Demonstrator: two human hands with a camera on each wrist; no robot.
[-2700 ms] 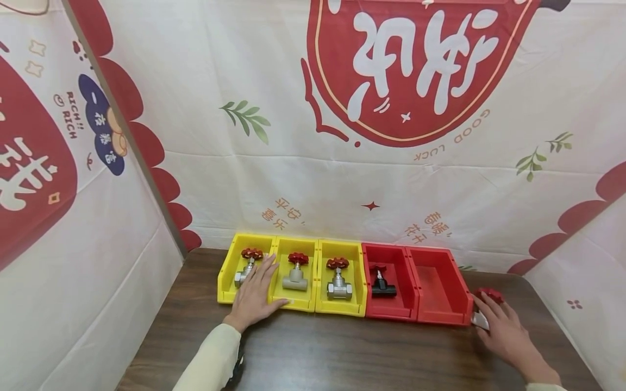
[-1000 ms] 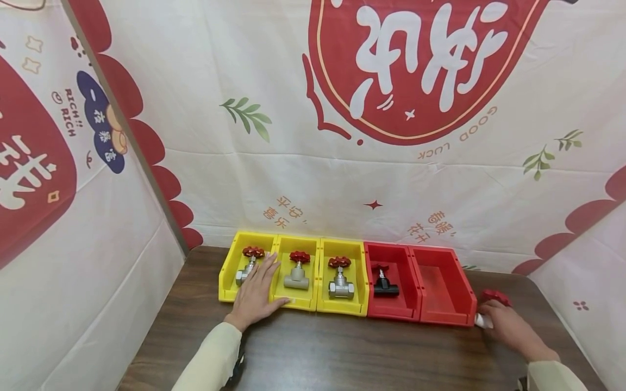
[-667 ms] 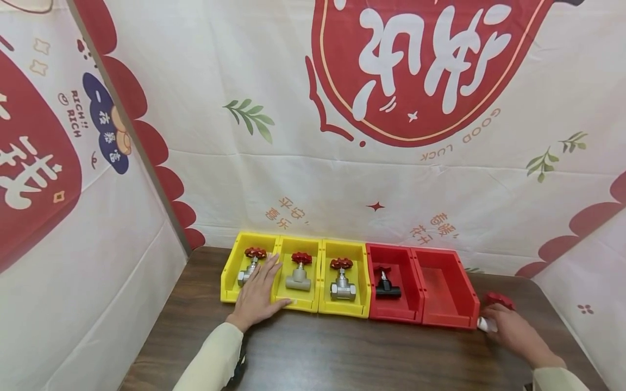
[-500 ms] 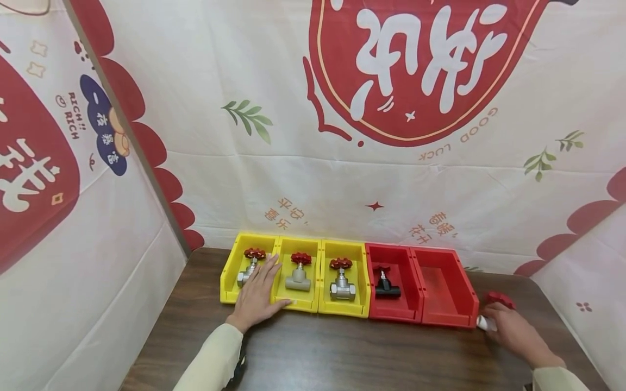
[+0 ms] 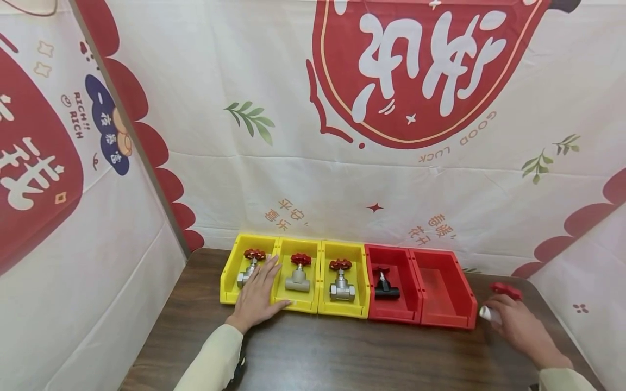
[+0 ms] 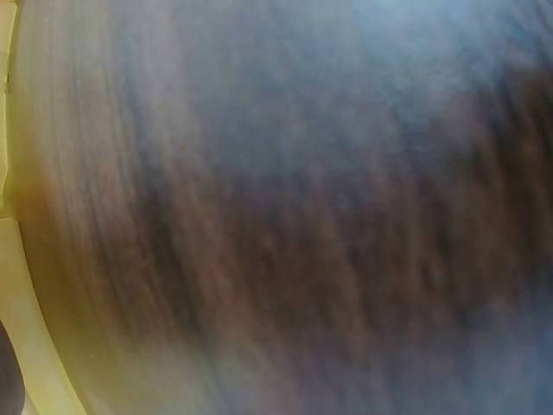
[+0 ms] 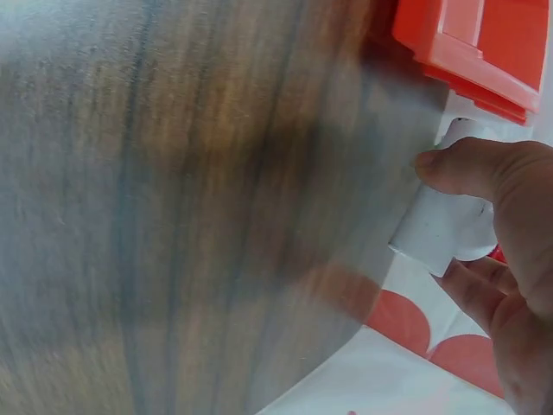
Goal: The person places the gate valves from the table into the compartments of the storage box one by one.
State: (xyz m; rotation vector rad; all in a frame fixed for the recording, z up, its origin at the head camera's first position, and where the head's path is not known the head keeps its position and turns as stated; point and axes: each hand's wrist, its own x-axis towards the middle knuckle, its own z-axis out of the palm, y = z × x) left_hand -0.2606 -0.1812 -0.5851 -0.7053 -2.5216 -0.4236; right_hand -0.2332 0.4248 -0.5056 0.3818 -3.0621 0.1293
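My right hand [image 5: 523,328] grips a white valve [image 7: 445,216] with a red handwheel [image 5: 506,291], thumb on one side of its body and fingers on the other. It is just right of the rightmost red bin [image 5: 445,319]. On the left, my left hand [image 5: 256,296] lies spread with straight fingers over the front of the first two yellow bins [image 5: 293,307]. Partly behind its fingers sits a metal valve [image 5: 243,278]. A beige valve [image 5: 297,282] and another metal valve [image 5: 342,290] stand in the other yellow bins, each with a red handwheel.
A black valve [image 5: 386,290] lies in the left red bin [image 5: 393,314]. The bins form a row along the back of the brown wooden table [image 5: 342,353]. Printed cloth walls [image 5: 303,179] rise behind and at both sides.
My right hand first reached over the white valve with extended fingers, then closed round its body. Now hand and valve have shifted up and slightly right, off the bin's side. My left hand stays put.
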